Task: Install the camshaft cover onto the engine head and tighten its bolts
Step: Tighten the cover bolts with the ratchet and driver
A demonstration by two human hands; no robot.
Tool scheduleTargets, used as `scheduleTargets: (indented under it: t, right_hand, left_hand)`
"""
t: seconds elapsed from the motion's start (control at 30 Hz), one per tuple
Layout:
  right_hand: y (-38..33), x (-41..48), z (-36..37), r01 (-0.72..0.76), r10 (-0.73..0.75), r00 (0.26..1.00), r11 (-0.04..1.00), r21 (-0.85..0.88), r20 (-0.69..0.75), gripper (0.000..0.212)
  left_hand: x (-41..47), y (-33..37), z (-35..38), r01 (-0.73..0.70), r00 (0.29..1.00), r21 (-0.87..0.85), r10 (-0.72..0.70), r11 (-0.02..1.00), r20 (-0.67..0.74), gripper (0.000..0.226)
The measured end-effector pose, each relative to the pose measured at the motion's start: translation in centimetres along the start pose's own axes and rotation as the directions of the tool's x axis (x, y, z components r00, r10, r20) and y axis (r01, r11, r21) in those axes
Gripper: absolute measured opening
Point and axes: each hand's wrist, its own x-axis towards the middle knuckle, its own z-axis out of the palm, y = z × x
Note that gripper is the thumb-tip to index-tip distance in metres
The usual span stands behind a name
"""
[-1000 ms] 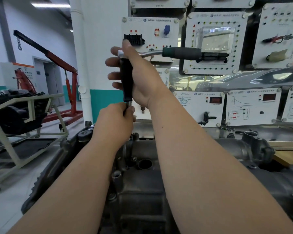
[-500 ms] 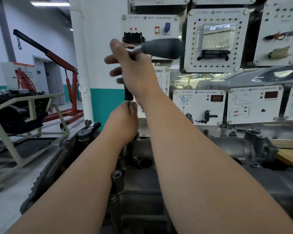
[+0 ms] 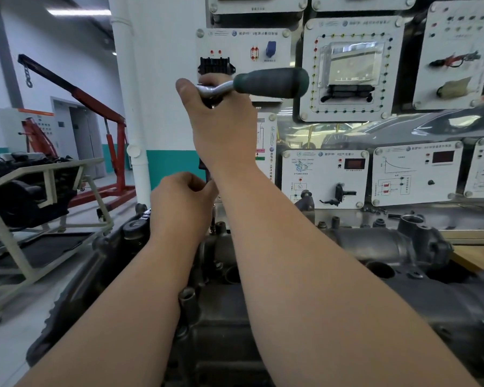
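Observation:
The dark metal camshaft cover [image 3: 380,247] lies on the engine head, filling the lower half of the view. A ratchet wrench [image 3: 268,82] with a dark green handle stands on a long vertical extension over a bolt near the cover's far left end. My right hand [image 3: 221,121] grips the ratchet head and the top of the extension, the handle pointing right. Lower down, my left hand [image 3: 183,203] pinches the extension's lower end just above the cover. The bolt itself is hidden behind my hands.
A wall of white training panels [image 3: 349,68] stands right behind the engine. A white pillar [image 3: 129,107] rises at centre left. On the left floor are a red engine crane [image 3: 95,113] and a wheeled stand [image 3: 39,219] carrying another engine. A wooden surface [image 3: 478,258] shows at right.
The ratchet handle swung toward me from pointing right, then back to the right, while my right hand turned with it. My left hand stayed on the extension.

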Motion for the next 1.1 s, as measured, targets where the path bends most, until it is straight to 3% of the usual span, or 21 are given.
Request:
scheduleTargets:
  t: [0.1, 0.23, 0.3, 0.37, 0.43, 0.5, 0.57, 0.67, 0.73, 0.8, 0.87, 0.93, 1.0, 1.03, 1.1]
  right_hand:
    - [-0.1, 0.0, -0.5, -0.179, 0.141, 0.973, 0.961, 0.211, 0.182, 0.017]
    - [-0.1, 0.2, -1.2, -0.474, 0.267, 0.829, 0.802, 0.365, 0.491, 0.034]
    - [-0.1, 0.5, -1.4, -0.535, 0.292, 0.795, 0.75, 0.389, 0.531, 0.038]
    - [0.0, 0.5, -1.3, -0.419, 0.269, 0.87, 0.846, 0.33, 0.413, 0.029]
    - [0.3, 0.1, -1.0, -0.117, 0.1, 0.981, 0.989, 0.093, 0.169, 0.023]
    - [0.5, -0.3, -0.5, 0.082, -0.078, 0.997, 0.98, -0.182, 0.027, 0.026]
    - [0.4, -0.5, -0.3, 0.085, -0.085, 0.996, 0.98, -0.179, 0.005, 0.027]
    - [0.4, -0.1, -0.6, -0.079, 0.063, 0.99, 0.988, 0.13, 0.123, 0.028]
    - [0.3, 0.3, -1.0, -0.349, 0.217, 0.904, 0.872, 0.344, 0.368, 0.029]
    - [0.4, 0.8, -1.6, -0.544, 0.256, 0.781, 0.726, 0.42, 0.57, 0.037]
    - [0.6, 1.2, -1.6, -0.571, 0.255, 0.76, 0.702, 0.426, 0.598, 0.035]
    - [0.8, 1.2, -0.9, -0.371, 0.215, 0.878, 0.871, 0.323, 0.428, 0.025]
    - [1.2, 0.8, -0.1, -0.032, 0.024, 0.985, 0.999, 0.043, 0.172, 0.022]
    - [1.4, 0.6, 0.2, 0.08, -0.073, 0.994, 0.992, -0.1, 0.076, 0.021]
    - [1.3, 0.3, 0.2, 0.162, -0.165, 0.986, 0.961, -0.224, 0.004, 0.016]
  left_hand:
    - [0.0, -0.2, 0.0, -0.033, 0.999, 0.009, 0.033, 0.999, -0.009, 0.026]
    - [0.1, -0.4, 0.0, -0.074, 0.997, 0.014, 0.074, 0.997, 0.028, 0.03]
    - [0.1, -0.5, 0.0, -0.097, 0.995, 0.019, 0.096, 0.995, 0.033, 0.032]
    - [0.0, -0.5, 0.1, -0.106, 0.994, 0.014, 0.105, 0.994, 0.038, 0.029]
    - [0.0, -0.5, 0.3, -0.106, 0.993, 0.027, 0.104, 0.994, 0.051, 0.026]
    - [0.1, -0.6, 0.3, -0.104, 0.993, 0.061, 0.099, 0.993, 0.068, 0.023]
    - [0.0, -0.6, 0.4, -0.081, 0.992, 0.118, 0.069, 0.99, 0.107, 0.018]
    - [0.0, -0.8, 0.5, -0.088, 0.98, 0.205, 0.047, 0.975, 0.196, 0.025]
    - [0.1, -0.8, 0.6, -0.083, 0.97, 0.169, 0.04, 0.982, 0.239, 0.031]
    - [0.2, -0.7, 0.6, -0.066, 0.965, 0.136, 0.028, 0.989, 0.262, 0.032]
    - [0.4, -0.8, 0.6, -0.058, 0.958, 0.125, 0.02, 0.99, 0.285, 0.032]
    - [0.5, -0.8, 0.6, -0.045, 0.954, 0.112, 0.009, 0.993, 0.299, 0.032]
    - [0.6, -0.8, 0.8, -0.05, 0.952, 0.11, 0.014, 0.993, 0.305, 0.028]
    - [0.6, -0.9, 0.8, -0.029, 0.952, 0.099, -0.003, 0.995, 0.306, 0.025]
    - [0.5, -1.0, 0.7, 0.045, 0.949, 0.055, -0.06, 0.997, 0.31, 0.027]
